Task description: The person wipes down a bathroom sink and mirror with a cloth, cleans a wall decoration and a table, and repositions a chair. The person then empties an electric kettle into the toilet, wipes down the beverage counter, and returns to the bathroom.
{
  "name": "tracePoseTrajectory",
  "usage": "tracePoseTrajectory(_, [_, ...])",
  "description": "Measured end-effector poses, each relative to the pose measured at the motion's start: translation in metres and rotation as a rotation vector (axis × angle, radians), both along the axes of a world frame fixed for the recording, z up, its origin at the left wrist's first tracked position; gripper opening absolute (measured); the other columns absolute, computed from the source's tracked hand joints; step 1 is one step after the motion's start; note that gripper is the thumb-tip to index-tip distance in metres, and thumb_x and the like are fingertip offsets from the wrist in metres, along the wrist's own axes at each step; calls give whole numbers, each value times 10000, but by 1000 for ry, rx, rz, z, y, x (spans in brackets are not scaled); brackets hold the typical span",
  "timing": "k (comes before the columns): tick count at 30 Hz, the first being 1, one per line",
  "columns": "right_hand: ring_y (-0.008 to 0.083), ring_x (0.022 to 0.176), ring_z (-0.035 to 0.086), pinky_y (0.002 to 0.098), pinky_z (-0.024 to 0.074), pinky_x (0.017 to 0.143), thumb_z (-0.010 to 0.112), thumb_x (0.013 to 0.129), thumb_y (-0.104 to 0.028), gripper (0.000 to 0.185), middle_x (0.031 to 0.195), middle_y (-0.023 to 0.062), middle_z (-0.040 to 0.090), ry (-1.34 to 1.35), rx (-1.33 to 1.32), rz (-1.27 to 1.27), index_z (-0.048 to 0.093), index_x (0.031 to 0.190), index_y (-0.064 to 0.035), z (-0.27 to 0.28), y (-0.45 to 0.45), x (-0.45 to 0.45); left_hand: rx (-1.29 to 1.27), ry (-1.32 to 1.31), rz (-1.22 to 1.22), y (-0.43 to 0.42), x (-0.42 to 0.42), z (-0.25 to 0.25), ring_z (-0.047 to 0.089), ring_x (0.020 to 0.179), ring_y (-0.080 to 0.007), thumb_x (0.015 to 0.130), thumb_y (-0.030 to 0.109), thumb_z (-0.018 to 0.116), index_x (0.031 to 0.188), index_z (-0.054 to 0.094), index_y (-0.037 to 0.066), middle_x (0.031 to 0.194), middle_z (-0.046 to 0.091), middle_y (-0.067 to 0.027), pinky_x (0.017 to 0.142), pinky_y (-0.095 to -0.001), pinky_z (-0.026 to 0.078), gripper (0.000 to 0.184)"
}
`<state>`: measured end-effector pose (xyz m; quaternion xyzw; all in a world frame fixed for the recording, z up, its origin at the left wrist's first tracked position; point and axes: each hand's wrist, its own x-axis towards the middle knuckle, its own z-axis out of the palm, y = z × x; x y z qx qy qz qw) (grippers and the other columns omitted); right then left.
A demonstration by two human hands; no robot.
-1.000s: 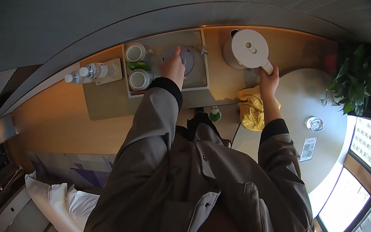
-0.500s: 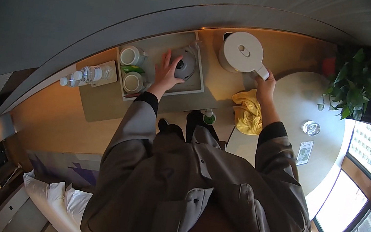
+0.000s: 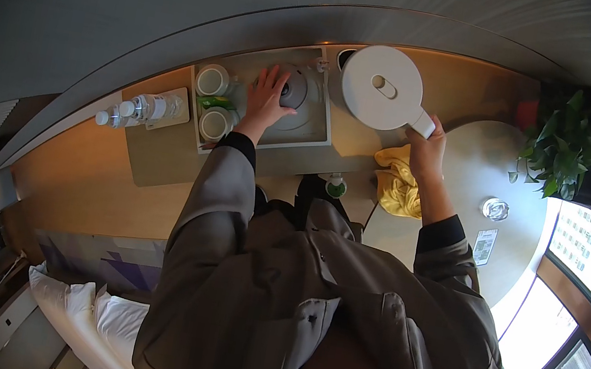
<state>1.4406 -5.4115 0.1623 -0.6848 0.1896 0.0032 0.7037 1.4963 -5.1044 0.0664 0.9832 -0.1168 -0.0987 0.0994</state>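
My right hand is closed round the handle of a white kettle, seen from above with its lid on. The kettle is held up over the back of the counter. My left hand grips the near left edge of a round grey kettle base, thumb and fingers apart on its rim. That base is over a pale rectangular tray. Two white mugs stand at the tray's left end, with a green packet between them. A crumpled yellow cloth lies beside my right forearm.
Water bottles stand on a small tray at the left. To the right, a round table bears a glass ashtray-like dish and a printed card. A leafy plant stands by the window. The wall rises behind the counter.
The kettle has come higher, looking larger, in my right hand. My left hand has shifted the grey base towards the back of the tray, and a round outline shows on the tray.
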Motion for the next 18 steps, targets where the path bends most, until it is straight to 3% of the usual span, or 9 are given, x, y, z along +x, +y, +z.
tracePoseTrajectory(3, [47, 709, 466, 192, 373, 647, 538, 643, 85, 223, 753, -42, 522, -1, 23, 45, 533, 803, -69, 7, 12, 8, -212, -38, 82, 5, -9, -23, 253, 1256, -311, 552, 375, 776, 1206, 394, 108, 1336, 309, -115, 909, -482, 349, 803])
tracePoseTrajectory(6, [47, 702, 463, 193, 374, 641, 543, 636, 88, 227, 750, -42, 520, 3, 80, 62, 530, 797, -72, 10, 25, 13, -252, -77, 241, 0, -30, -30, 266, 1248, -310, 554, 380, 774, 1179, 406, 105, 1335, 315, -106, 863, -515, 364, 776])
tracePoseTrajectory(9, [52, 703, 462, 196, 374, 642, 548, 630, 89, 236, 752, -39, 518, 9, 113, 96, 531, 802, -71, 10, 40, 20, -40, 5, 360, -19, -34, -9, 304, 1221, -300, 555, 386, 772, 1153, 414, 99, 1326, 321, -115, 817, -482, 401, 753])
tracePoseTrajectory(11, [56, 708, 463, 199, 375, 647, 550, 627, 89, 242, 753, -37, 516, 25, 109, 123, 533, 809, -69, 8, 49, 26, -29, -70, 341, -23, -32, -12, 324, 1201, -287, 542, 378, 780, 1150, 412, 96, 1313, 330, -128, 823, -452, 397, 764])
tracePoseTrajectory(13, [68, 719, 464, 203, 376, 660, 556, 628, 87, 243, 753, -32, 509, 41, 6, 190, 534, 817, -63, 4, 60, 34, -182, -62, 436, -29, -26, -17, 324, 1195, -302, 536, 337, 793, 1182, 394, 86, 1293, 343, -136, 894, -446, 348, 800])
tracePoseTrajectory(17, [74, 755, 466, 222, 376, 686, 550, 635, 88, 275, 777, -26, 511, 47, 46, 256, 543, 862, -66, -15, 82, 47, -492, -126, 446, -24, -29, -38, 323, 1194, -316, 581, 219, 775, 1222, 363, 76, 1270, 358, -148, 905, -447, 347, 776])
tracePoseTrajectory(18, [75, 739, 467, 218, 380, 679, 550, 639, 82, 257, 764, -25, 512, 45, 55, 283, 545, 852, -62, -20, 87, 50, -597, -155, 500, -18, -38, -41, 365, 1166, -308, 628, 144, 717, 1233, 357, 69, 1255, 375, -150, 882, -428, 373, 708])
